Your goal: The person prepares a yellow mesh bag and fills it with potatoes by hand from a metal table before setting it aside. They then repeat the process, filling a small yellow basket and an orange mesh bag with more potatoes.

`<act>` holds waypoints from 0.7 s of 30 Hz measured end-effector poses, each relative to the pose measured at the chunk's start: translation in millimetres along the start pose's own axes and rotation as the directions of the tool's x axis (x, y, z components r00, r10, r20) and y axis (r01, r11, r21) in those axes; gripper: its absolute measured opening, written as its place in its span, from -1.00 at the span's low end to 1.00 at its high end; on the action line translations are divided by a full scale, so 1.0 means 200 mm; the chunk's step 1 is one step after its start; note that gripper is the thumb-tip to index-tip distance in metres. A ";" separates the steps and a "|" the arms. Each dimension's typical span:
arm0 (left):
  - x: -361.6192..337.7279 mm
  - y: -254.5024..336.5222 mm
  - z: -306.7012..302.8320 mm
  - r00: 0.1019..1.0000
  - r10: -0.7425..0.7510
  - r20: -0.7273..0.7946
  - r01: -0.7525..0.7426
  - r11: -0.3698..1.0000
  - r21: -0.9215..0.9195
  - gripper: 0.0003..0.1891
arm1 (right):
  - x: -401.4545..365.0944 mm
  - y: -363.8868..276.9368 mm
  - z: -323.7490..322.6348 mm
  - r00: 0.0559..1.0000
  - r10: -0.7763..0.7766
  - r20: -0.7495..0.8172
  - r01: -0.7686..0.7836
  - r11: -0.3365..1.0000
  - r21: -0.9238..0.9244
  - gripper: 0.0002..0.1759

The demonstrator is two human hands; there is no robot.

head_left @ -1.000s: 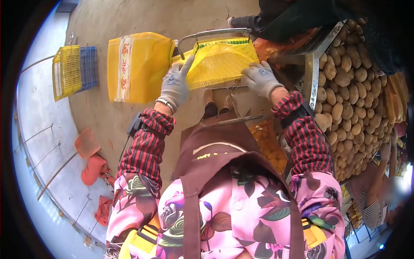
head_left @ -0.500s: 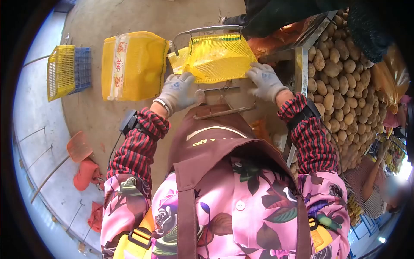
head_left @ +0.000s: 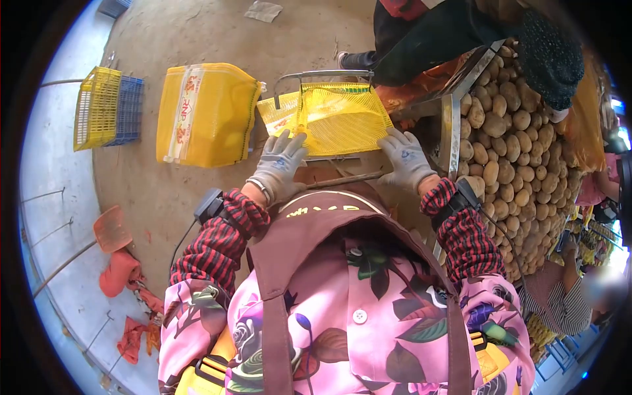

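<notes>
A yellow mesh bag (head_left: 342, 117) hangs open on a metal frame (head_left: 322, 74) in front of my body, with its mouth toward me. My left hand (head_left: 280, 164), in a grey-white glove, lies at the bag's near left edge with the fingers spread. At the near right edge is my right hand (head_left: 405, 159), gloved as well, its fingers apart against the mesh rim. Neither hand is closed around the bag. A metal bar (head_left: 342, 180) of the stand runs between my hands.
A filled yellow sack (head_left: 217, 117) stands left, beyond it yellow and blue crates (head_left: 99, 108). Potatoes (head_left: 507, 155) are heaped at right behind a metal edge (head_left: 451, 135). A person in dark clothes (head_left: 434, 39) is at the top right. A red scoop (head_left: 113, 228) lies lower left.
The bag, stand and sack sit lower in view, and more floor shows at the top. Both hands have stayed at the bag's edges. More of the person in dark clothes is visible.
</notes>
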State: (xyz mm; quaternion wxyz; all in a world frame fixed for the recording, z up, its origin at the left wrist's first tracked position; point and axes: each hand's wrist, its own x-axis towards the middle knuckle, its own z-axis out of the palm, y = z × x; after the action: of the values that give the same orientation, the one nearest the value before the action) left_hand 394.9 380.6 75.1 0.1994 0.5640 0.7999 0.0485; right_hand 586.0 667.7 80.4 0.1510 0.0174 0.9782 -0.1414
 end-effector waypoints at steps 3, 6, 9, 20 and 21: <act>0.02 0.03 -0.01 0.996 -0.020 0.083 0.021 1.000 -0.012 -0.18 | -0.02 0.02 0.03 0.998 0.064 -0.007 -0.064 0.998 0.006 -0.03; 0.02 0.04 0.01 0.990 -0.028 0.139 0.014 0.995 0.104 -0.18 | -0.02 0.03 0.07 0.995 0.090 -0.049 -0.088 0.995 0.041 -0.04; 0.02 0.06 0.03 0.995 -0.073 -0.068 0.077 0.994 0.071 -0.24 | -0.03 0.04 0.12 0.983 0.116 -0.139 -0.103 0.990 0.101 -0.10; 0.05 0.06 0.11 0.991 -0.090 -0.094 0.084 0.994 -0.067 -0.62 | -0.05 0.00 0.18 0.930 0.312 -0.193 -0.258 0.931 0.259 -0.43; 0.03 0.06 0.16 0.991 -0.085 -0.100 0.079 0.995 -0.062 -0.62 | -0.06 -0.01 0.19 0.928 0.314 -0.201 -0.260 0.931 0.258 -0.43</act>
State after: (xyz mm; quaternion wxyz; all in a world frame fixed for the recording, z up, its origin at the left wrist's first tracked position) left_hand 415.4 386.2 47.7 0.1763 0.5214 0.8298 0.0923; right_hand 609.1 655.9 48.9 0.0484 0.1951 0.9534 -0.2250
